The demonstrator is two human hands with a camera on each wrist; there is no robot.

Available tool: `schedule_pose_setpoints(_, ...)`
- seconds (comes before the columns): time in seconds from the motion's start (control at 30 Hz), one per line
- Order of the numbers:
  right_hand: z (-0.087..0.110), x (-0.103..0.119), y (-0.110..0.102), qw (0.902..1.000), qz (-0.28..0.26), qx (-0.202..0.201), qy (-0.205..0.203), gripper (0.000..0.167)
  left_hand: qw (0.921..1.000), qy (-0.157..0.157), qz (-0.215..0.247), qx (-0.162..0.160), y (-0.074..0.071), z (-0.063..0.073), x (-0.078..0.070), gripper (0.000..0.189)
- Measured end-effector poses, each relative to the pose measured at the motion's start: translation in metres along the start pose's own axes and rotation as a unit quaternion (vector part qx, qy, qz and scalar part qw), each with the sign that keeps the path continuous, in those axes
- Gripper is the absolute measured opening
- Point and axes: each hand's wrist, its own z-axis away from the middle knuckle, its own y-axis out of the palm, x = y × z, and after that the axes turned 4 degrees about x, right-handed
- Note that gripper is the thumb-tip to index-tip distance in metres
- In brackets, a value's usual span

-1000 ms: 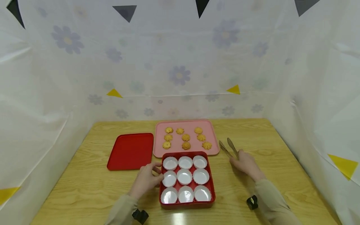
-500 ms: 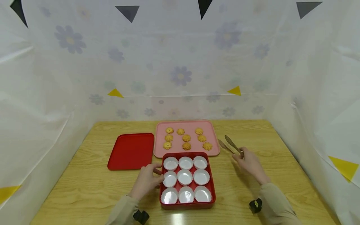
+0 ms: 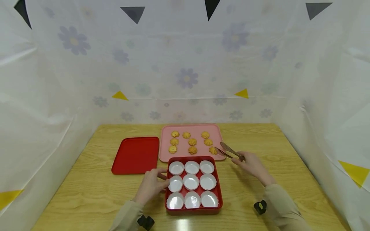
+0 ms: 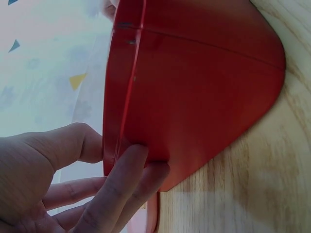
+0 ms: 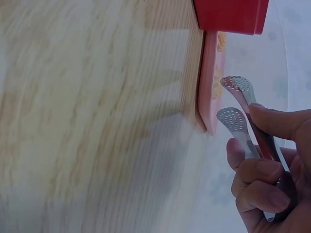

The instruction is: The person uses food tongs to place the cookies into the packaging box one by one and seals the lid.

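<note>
Red tray lies left, just beside the left hand, whose fingers pinch the left wall of the near red box; a tug could jostle its paper cups. Beyond, the pink tray could catch a low pass, and cookies crumble under overtight tongs; the right hand grips these in curled fingers, tips parted. Table at right leaves elbow room.

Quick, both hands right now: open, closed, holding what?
Left hand: closed, holding the glossy red, open-topped rectangular box by its side wall.
Right hand: closed, holding the metal tongs with perforated tips, which stand apart.
</note>
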Motion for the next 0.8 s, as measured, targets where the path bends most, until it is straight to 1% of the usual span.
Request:
schedule_pose_setpoints(0.1,-0.003,0.003,0.003,1.0,-0.001,0.007,0.002,0.03,1.0,0.0,0.003,0.001,0.0,0.0,0.0,0.044)
schedule_pose_setpoints(0.2,-0.005,0.006,0.007,0.9999,0.0,0.009,0.007,0.03,1.0,0.0,0.005,0.001,0.0,0.001,0.0,0.044)
schedule_pose_setpoints(0.3,-0.006,0.009,0.009,0.9997,-0.008,0.013,0.017,0.031,1.0,-0.002,0.007,0.001,0.0,0.001,0.0,0.045)
schedule_pose_setpoints(0.47,-0.008,0.018,0.014,0.999,-0.019,0.012,0.038,0.024,1.0,-0.001,0.003,0.0,0.001,0.001,0.001,0.045)
schedule_pose_setpoints(0.6,-0.009,0.023,0.018,0.9982,-0.022,0.012,0.055,0.024,1.0,-0.001,0.0,0.0,0.001,0.0,0.001,0.045)
schedule_pose_setpoints(0.8,-0.011,0.029,0.023,0.9986,-0.012,0.004,0.052,0.024,1.0,0.001,-0.002,-0.005,0.001,0.002,0.0,0.045)
